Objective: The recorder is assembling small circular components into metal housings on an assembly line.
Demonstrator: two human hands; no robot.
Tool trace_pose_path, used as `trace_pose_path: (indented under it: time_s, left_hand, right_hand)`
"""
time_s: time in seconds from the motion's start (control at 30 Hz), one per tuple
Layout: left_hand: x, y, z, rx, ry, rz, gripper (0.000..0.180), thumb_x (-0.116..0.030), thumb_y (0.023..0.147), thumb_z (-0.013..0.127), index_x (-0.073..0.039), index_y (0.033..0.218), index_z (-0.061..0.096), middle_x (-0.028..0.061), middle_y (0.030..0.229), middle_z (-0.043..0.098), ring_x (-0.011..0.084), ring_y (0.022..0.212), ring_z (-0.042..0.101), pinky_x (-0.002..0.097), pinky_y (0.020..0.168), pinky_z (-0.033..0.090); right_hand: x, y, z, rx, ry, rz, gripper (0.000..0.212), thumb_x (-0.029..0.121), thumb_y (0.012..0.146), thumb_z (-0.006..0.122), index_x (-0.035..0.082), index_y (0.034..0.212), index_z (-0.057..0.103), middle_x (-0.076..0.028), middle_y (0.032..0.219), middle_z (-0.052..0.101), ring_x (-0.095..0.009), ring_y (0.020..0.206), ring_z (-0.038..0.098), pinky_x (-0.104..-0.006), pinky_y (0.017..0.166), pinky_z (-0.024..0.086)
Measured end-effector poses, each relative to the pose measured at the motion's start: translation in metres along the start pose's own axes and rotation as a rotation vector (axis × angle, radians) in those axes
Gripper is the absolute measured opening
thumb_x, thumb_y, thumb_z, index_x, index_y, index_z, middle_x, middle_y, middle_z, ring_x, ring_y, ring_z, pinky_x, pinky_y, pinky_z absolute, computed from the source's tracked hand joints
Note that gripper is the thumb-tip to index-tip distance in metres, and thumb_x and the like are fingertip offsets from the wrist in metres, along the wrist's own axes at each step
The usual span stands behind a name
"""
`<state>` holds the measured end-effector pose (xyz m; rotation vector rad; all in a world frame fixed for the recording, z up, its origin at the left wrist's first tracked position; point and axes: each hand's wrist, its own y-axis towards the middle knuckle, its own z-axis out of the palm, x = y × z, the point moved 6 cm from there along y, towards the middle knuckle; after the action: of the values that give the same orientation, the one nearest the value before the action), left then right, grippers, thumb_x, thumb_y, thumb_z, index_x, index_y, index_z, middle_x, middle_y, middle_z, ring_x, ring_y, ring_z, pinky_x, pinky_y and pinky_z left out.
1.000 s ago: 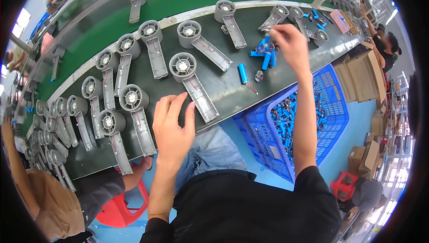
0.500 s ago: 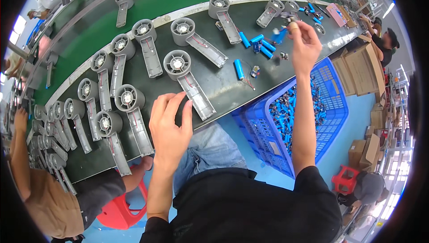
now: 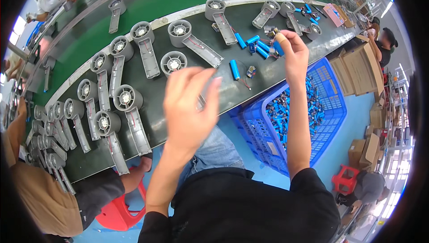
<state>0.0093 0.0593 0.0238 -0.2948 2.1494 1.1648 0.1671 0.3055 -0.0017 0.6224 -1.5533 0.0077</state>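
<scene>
My right hand (image 3: 296, 57) is raised over the far right of the bench, its fingers pinching a blue battery cell (image 3: 279, 48) with a small circuit board (image 3: 271, 31) by it. My left hand (image 3: 188, 106), slightly blurred, hovers with thumb and fingers apart and nothing between them. Beneath it is a grey fan housing (image 3: 173, 63) with a long open handle, mostly hidden by the hand. Between my hands a loose blue cell (image 3: 234, 69) lies beside another small board (image 3: 251, 71) with thin wires. Several more blue cells (image 3: 252, 40) are grouped just beyond.
Grey fan housings (image 3: 127, 98) stand in rows across the dark bench. A green conveyor (image 3: 174, 6) runs behind. Right of my lap is a blue crate (image 3: 332, 93) full of blue cells, with cardboard boxes (image 3: 364, 66) beyond. A co-worker (image 3: 49, 198) sits at my left.
My left hand has moved right and up, now covering the nearest housing's handle. My right hand has shifted left and slightly down with the battery cell and board.
</scene>
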Motion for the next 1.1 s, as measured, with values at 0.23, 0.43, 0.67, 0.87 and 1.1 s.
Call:
trace_pose_path:
  time_s: [0.23, 0.43, 0.67, 0.87, 1.1]
  left_hand:
    - [-0.003, 0.044, 0.077, 0.126, -0.324, -0.050, 0.029, -0.008, 0.089, 0.067, 0.000, 0.116, 0.069, 0.0136, 0.097, 0.069, 0.0243, 0.089, 0.066, 0.0333, 0.079, 0.052]
    - [-0.015, 0.040, 0.073, 0.044, -0.061, 0.298, 0.019, 0.002, 0.085, 0.069, 0.000, 0.104, 0.069, 0.0134, 0.094, 0.068, 0.0292, 0.080, 0.066, 0.0361, 0.069, 0.053]
    - [-0.023, 0.038, 0.084, -0.074, 0.133, 0.346, 0.023, 0.007, 0.081, 0.070, 0.002, 0.104, 0.069, 0.0125, 0.095, 0.068, 0.0277, 0.082, 0.066, 0.0360, 0.070, 0.053]
    - [-0.036, 0.025, 0.081, -0.121, -0.022, 0.456, 0.027, 0.010, 0.079, 0.070, 0.002, 0.105, 0.070, 0.0130, 0.095, 0.069, 0.0257, 0.082, 0.066, 0.0341, 0.071, 0.053]
    - [0.003, 0.035, 0.113, -0.031, -0.038, 0.146, 0.016, 0.001, 0.088, 0.065, 0.003, 0.104, 0.069, 0.0171, 0.097, 0.068, 0.0277, 0.087, 0.067, 0.0351, 0.076, 0.053]
  right_hand:
    - [0.017, -0.037, 0.024, 0.208, 0.180, 0.030, 0.012, 0.001, 0.091, 0.067, -0.001, 0.103, 0.065, -0.004, 0.103, 0.069, -0.011, 0.097, 0.063, -0.0259, 0.090, 0.049]
    - [0.015, -0.045, 0.022, 0.124, 0.174, 0.147, 0.011, 0.001, 0.089, 0.068, -0.001, 0.101, 0.068, -0.003, 0.093, 0.069, -0.010, 0.091, 0.063, -0.0253, 0.085, 0.050]
    - [0.028, -0.058, 0.021, 0.036, -0.129, -0.061, 0.011, 0.010, 0.092, 0.068, 0.000, 0.097, 0.069, -0.003, 0.091, 0.070, -0.011, 0.093, 0.064, -0.0276, 0.088, 0.048]
    - [-0.005, -0.052, 0.006, -0.034, 0.334, 0.269, 0.016, 0.016, 0.094, 0.068, 0.003, 0.102, 0.070, -0.004, 0.094, 0.072, -0.009, 0.090, 0.065, -0.0243, 0.086, 0.046]
    - [-0.002, -0.037, -0.032, -0.203, 0.226, -0.014, 0.016, 0.011, 0.095, 0.068, -0.001, 0.105, 0.070, -0.002, 0.096, 0.071, -0.008, 0.091, 0.063, -0.0223, 0.085, 0.047]
